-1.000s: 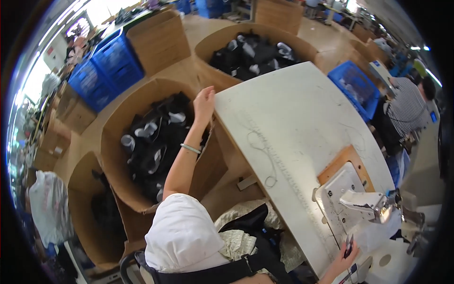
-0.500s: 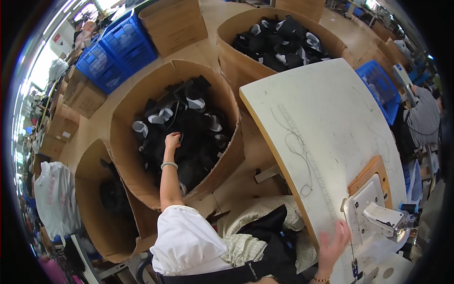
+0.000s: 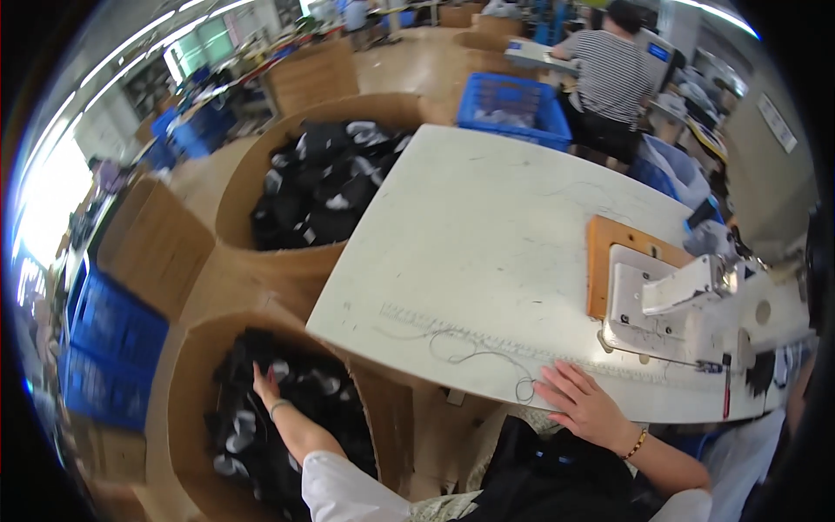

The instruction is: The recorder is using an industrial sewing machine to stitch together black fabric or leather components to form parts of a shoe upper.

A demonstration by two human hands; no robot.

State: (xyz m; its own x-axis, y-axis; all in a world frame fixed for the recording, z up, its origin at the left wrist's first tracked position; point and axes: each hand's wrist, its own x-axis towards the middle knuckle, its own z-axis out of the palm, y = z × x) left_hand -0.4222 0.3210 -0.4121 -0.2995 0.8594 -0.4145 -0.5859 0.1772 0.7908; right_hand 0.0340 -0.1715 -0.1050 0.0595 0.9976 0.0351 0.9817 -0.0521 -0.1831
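Note:
My left hand (image 3: pixel 266 384) reaches down into a large cardboard box (image 3: pixel 187 383), over a heap of black fabric pieces with grey-white patches (image 3: pixel 239 431). Its fingers look stretched out, and no piece shows in them. My right hand (image 3: pixel 584 404) lies with fingers spread at the near edge of a white worktable (image 3: pixel 470 235). Close to its fingertips, a loose dark thread (image 3: pixel 474 355) curls across a ruler scale (image 3: pixel 461 335) on the tabletop. Black cloth (image 3: pixel 531 465) lies across my lap.
A sewing machine (image 3: pixel 670 300) stands at the table's right side, with a red-handled tool (image 3: pixel 726 391) near it. Another cardboard box (image 3: pixel 239 204) of black pieces stands beyond. Blue crates (image 3: pixel 113 348) are at left, a blue basket (image 3: pixel 513 130) behind the table. A person in stripes (image 3: pixel 609 74) sits farther back.
The view has swung to the right, so the table now fills the middle. My left hand's fingers have straightened from a closed shape. My right hand has settled at the table edge.

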